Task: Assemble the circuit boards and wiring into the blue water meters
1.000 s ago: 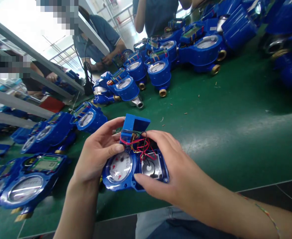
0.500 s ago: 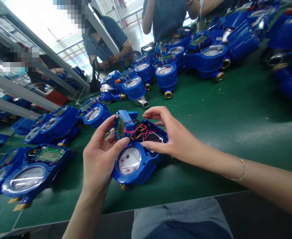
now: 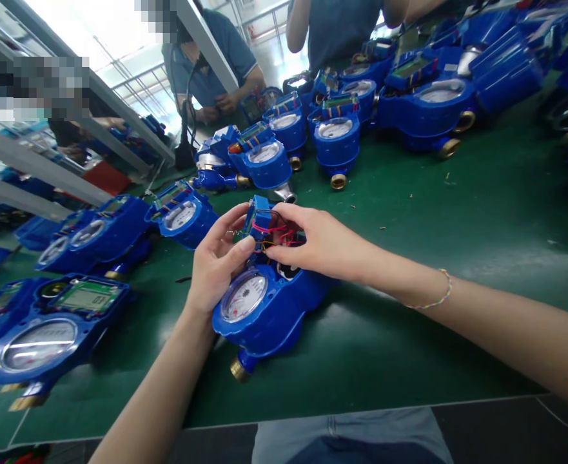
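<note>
**Both hands on an open blue water meter at the green bench**

The person's left hand (image 3: pixel 218 261) cups the near-left side of a blue plastic water meter with a round white dial (image 3: pixel 264 306), thumb lying across the top of the dial housing and fingers curled up behind a small blue box-shaped module (image 3: pixel 259 218) that stands at the meter's far end. The right hand (image 3: pixel 325 245) reaches in from the right, fingers drawn together and pinching at the tangle of red and black wires (image 3: pixel 284 233) just beside that module; exactly which wire it grips is hidden by the fingers. A thin multicoloured bracelet (image 3: pixel 441 293) sits on the right wrist.

The meter rests tilted on the green bench mat (image 3: pixel 458 212), near the front edge, its brass threaded end (image 3: pixel 240 369) pointing toward the person.

To the left lie more blue meters with green display boards (image 3: pixel 88 298), touching one another. Beyond, a row of similar meters with brass fittings (image 3: pixel 336 135) stretches across the mat. Across the bench, a person in a blue shirt (image 3: pixel 216 58) works with both hands close together, and another stands at the far end.
</note>
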A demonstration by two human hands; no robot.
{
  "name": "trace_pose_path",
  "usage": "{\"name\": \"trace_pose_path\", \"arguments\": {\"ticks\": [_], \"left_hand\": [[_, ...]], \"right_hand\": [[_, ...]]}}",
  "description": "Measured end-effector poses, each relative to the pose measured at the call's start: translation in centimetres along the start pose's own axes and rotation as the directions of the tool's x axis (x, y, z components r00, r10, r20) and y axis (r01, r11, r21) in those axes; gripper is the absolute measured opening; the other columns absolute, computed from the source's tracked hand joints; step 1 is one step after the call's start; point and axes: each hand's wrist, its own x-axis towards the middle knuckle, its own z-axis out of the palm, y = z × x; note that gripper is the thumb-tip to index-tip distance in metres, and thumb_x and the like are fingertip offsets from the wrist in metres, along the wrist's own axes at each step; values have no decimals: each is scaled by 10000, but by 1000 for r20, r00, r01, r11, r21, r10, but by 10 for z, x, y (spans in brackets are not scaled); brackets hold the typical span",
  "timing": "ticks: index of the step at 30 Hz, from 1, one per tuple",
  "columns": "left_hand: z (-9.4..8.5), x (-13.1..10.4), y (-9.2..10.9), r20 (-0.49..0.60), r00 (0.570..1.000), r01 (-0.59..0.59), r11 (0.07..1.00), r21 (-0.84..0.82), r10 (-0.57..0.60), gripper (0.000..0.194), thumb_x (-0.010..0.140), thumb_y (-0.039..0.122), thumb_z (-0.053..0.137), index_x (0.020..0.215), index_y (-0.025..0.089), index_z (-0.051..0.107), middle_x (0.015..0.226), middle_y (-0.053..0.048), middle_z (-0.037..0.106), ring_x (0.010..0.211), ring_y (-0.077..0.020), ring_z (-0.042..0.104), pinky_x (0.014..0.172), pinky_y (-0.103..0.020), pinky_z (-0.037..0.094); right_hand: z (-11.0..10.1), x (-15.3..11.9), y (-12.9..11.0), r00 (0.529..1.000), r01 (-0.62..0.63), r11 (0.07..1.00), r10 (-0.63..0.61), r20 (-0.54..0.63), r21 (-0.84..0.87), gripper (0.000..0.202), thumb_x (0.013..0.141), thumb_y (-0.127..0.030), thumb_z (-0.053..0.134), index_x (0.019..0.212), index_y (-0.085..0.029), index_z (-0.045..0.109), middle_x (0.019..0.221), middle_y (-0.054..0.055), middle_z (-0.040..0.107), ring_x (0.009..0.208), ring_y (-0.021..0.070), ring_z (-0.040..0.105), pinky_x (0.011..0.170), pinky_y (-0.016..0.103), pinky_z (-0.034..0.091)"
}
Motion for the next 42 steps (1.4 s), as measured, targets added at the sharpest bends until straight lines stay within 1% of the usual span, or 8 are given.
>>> {"name": "trace_pose_path", "arguments": {"ticks": [7,10,19,24,29,33,36,42], "left_hand": [[2,-10,2,-135,991,-16,1000,-13,14,538,694,295,840,1200,248,664,1207,-47,672,1151,-237,621,902,-253,560],[3,-10,1,-146,989,-7,998,-55,-1,504,714,281,828,1193,262,670,1185,-26,685,1128,-212,636,895,-226,560],[-1,-10,-8,-1,995,93,973,-213,-96,484,771,324,786,1233,316,640,1193,-4,694,1025,-209,691,743,-213,606],[-7,-6,-7,77,996,47,996,-76,-42,551,780,380,775,1292,276,598,1248,-41,678,1129,-257,646,880,-296,592],[-8,-4,0,73,997,-14,999,-37,16,598,681,247,859,1240,250,649,1232,-18,692,1067,-202,670,892,-221,573],[-5,-6,-4,24,998,63,995,-81,-61,563,645,258,880,1170,286,681,1067,14,746,895,-192,715,746,-235,614],[-6,-8,-12,8,991,137,984,-112,-137,445,656,366,868,1055,260,703,938,-1,759,868,-237,728,755,-317,633],[-5,-10,-17,9,980,199,971,-132,-199,330,753,418,782,1032,269,686,1014,-31,753,913,-263,732,806,-389,631]], "right_hand": [[-1,7,-1,999,32,980,-25,40,-197,179,771,-69,703,929,-151,688,922,28,644,811,172,600,713,271,437],[0,6,-2,999,23,979,-15,40,-201,128,785,-73,681,894,-139,690,920,30,616,825,175,590,726,279,437],[-3,3,-1,997,-41,998,38,70,44,233,799,-31,659,997,-154,651,909,4,702,806,159,639,719,268,465],[-15,6,0,982,-44,995,27,184,85,178,823,-114,698,997,-145,679,946,22,710,846,170,647,708,262,470],[-22,6,1,968,-63,994,39,248,90,166,841,-89,622,980,-126,705,823,-2,693,712,129,606,600,238,421],[-21,4,2,978,-13,999,2,207,51,212,810,-91,622,998,-141,706,851,-6,682,733,128,599,635,235,421],[-17,3,4,988,28,999,-30,150,17,216,802,-99,646,1005,-154,694,907,-2,680,758,133,601,676,244,437],[-9,-4,-1,994,88,982,-98,-54,-166,238,810,-98,690,1008,-198,604,994,11,636,757,144,597,683,269,468]]}}
